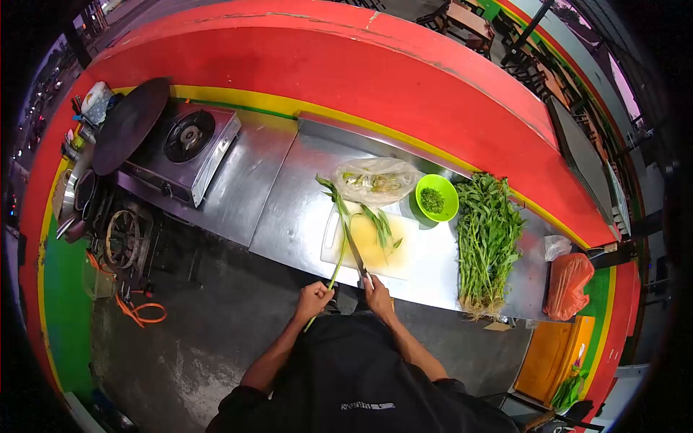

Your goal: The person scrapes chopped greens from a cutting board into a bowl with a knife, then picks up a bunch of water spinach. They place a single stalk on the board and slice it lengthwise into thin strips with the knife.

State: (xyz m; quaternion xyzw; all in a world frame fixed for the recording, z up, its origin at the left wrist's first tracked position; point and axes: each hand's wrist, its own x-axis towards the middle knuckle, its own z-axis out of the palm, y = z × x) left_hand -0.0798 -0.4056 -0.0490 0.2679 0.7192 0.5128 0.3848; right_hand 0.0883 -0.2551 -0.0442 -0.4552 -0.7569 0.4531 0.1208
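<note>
My left hand (315, 296) is closed round a long green stalk (340, 256), whose leafy top lies over the left part of the white cutting board (395, 270). My right hand (378, 297) grips the handle of a knife (355, 252); its blade points up and left, beside the stalk. Some cut leaves (382, 226) rest on the board. Behind it lies a clear plastic bag (376, 180) with pale green pieces inside. A bright green bowl (447, 189) holds chopped greens (432, 200). To the right is a large bunch of leafy greens (488, 238) with roots towards me.
A gas stove (189, 137) and a large dark round pan (132, 126) stand at the left of the steel counter (278, 209). An orange-red bag (568, 286) sits at the right end. A red wall (325, 65) borders the counter's far side.
</note>
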